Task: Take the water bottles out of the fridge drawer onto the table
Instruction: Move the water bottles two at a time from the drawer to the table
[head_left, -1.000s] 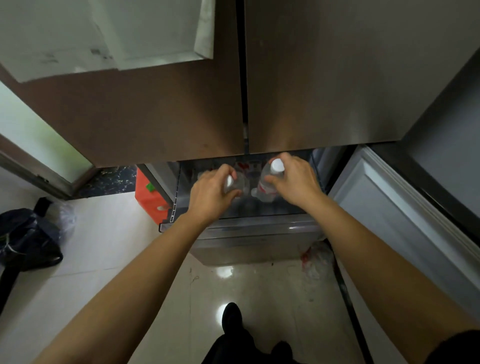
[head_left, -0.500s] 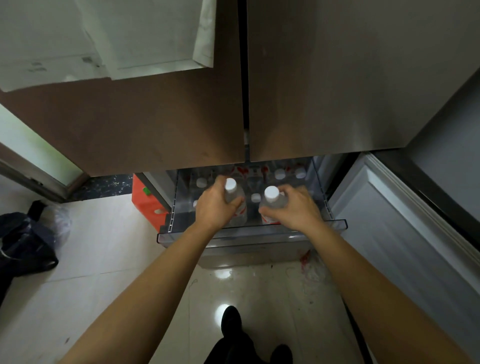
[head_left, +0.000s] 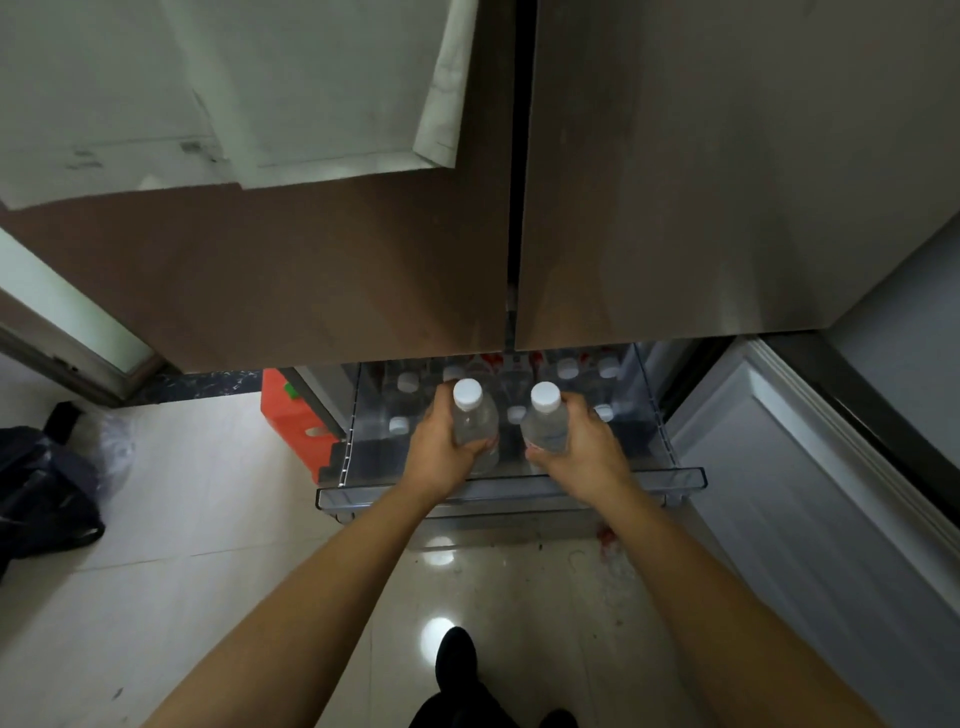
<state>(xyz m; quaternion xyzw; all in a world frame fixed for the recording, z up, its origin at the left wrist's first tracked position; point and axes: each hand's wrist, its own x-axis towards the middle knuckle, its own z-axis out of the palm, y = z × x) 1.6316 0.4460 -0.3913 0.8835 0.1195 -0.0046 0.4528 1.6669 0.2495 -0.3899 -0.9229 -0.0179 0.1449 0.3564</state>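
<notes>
A clear fridge drawer (head_left: 511, 491) is pulled out below the closed fridge doors. Several clear water bottles with white caps (head_left: 408, 383) stand in it, mostly at the back. My left hand (head_left: 441, 447) grips one upright bottle (head_left: 474, 418) by its body, above the drawer's front half. Beside it, my right hand (head_left: 582, 447) grips a second upright bottle (head_left: 545, 426) the same way. The two held bottles stand side by side with a small gap between them. No table is in view.
The brown fridge doors (head_left: 363, 270) hang over the drawer's back. An open lower door (head_left: 810, 499) stands to the right. A red box (head_left: 293, 415) sits left of the drawer, a dark bag (head_left: 41, 488) lies on the tiled floor at far left.
Both hands have come up and toward me with a bottle each; the caps now stand clear above the other bottles. More of the drawer's front shows.
</notes>
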